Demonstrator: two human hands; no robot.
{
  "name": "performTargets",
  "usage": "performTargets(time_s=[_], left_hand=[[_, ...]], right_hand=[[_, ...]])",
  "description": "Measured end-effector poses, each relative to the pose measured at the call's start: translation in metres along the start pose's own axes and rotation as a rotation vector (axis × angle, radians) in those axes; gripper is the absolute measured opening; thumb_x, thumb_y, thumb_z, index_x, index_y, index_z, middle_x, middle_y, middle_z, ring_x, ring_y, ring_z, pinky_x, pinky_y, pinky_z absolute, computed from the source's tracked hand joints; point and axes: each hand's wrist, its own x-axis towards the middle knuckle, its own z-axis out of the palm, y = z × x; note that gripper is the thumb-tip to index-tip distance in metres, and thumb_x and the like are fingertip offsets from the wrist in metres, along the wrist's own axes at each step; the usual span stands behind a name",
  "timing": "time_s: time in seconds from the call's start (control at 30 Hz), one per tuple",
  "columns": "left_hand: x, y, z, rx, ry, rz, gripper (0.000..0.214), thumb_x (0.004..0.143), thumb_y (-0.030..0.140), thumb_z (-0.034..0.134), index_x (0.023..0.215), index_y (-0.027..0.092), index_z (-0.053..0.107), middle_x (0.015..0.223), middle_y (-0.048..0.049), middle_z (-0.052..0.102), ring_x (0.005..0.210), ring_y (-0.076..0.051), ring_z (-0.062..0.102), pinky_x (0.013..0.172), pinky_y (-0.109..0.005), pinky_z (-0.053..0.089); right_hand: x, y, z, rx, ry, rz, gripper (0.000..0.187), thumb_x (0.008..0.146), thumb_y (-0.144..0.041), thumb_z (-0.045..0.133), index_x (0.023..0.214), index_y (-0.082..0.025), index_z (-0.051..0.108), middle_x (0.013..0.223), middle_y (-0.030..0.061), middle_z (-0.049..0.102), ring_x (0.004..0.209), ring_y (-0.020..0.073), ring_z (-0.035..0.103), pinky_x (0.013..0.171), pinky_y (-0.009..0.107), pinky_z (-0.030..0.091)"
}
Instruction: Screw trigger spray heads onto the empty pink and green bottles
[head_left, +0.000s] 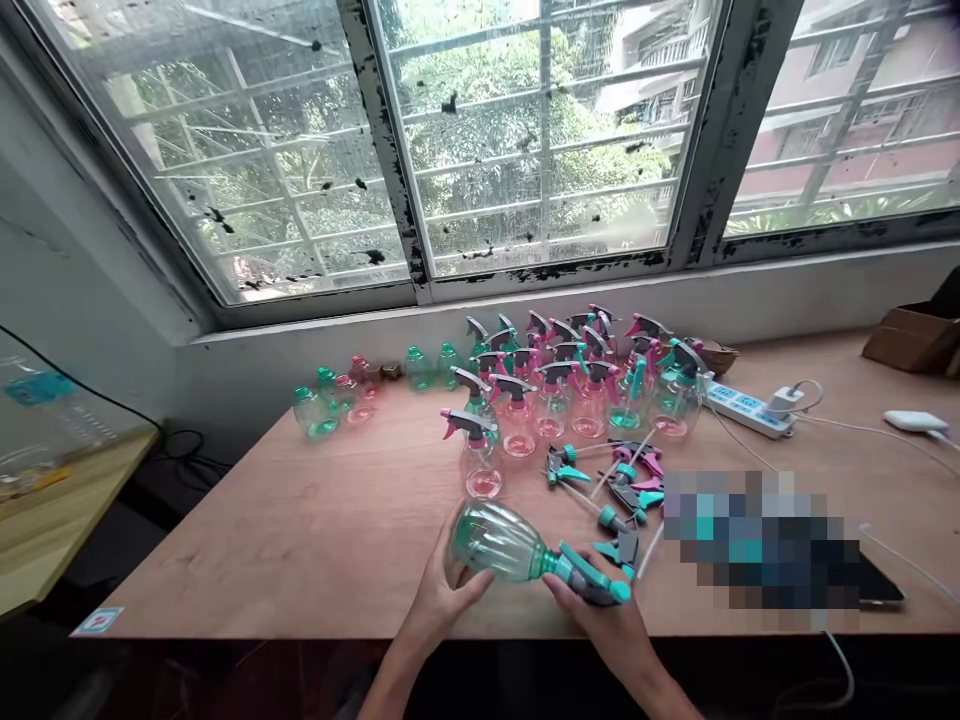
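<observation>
A clear green spray bottle (499, 543) lies sideways just above the near edge of the wooden table (300, 520). My left hand (442, 590) is wrapped round its base. My right hand (607, 625) grips its teal and grey trigger head (592, 578) at the neck. Just beyond stands a pink-tinted bottle with a pink trigger head (475, 455). Several loose trigger heads with dip tubes (622, 490) lie to the right of the bottle I hold.
Several assembled pink and green spray bottles (585, 385) stand in rows near the window. Several headless bottles (337, 400) sit at the left. A white power strip (750, 408) with cables and a cardboard box (911, 338) are at the right. A blurred patch covers the near right.
</observation>
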Motion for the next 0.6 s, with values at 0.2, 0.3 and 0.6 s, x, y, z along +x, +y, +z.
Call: performTargets(time_s=[0.2,0.3,0.6], left_hand=[[0.003,-0.012,0.000,0.047,-0.013,0.042,0.090,0.074,0.036,0.085,0.150,0.021,0.041,0.146,-0.0145,0.058,0.139,-0.037,0.051,0.119,-0.050,0.037],[0.003,-0.018,0.007,0.065,-0.008,0.064,0.084,0.077,0.034,0.083,0.149,0.025,0.041,0.148,-0.0121,0.056,0.138,-0.035,0.051,0.118,-0.051,0.038],[-0.001,-0.005,0.006,0.049,-0.004,0.113,0.109,0.059,0.043,0.093,0.151,0.023,0.038,0.153,-0.0145,0.050,0.143,-0.039,0.044,0.120,-0.049,0.035]], right_hand=[[0.008,0.007,0.008,0.301,-0.053,0.146,0.029,0.080,-0.046,0.079,0.081,-0.019,0.069,0.056,-0.0035,0.062,0.048,0.0140,0.054,0.049,0.026,0.045],[0.007,0.013,0.007,0.375,-0.016,0.166,0.036,0.081,-0.052,0.076,0.072,-0.020,0.062,0.049,-0.0053,0.056,0.040,0.0116,0.049,0.042,0.024,0.041],[0.007,0.016,0.006,0.430,-0.025,0.154,0.041,0.074,-0.053,0.083,0.088,-0.018,0.067,0.053,-0.0043,0.060,0.038,0.0092,0.047,0.036,0.021,0.040]])
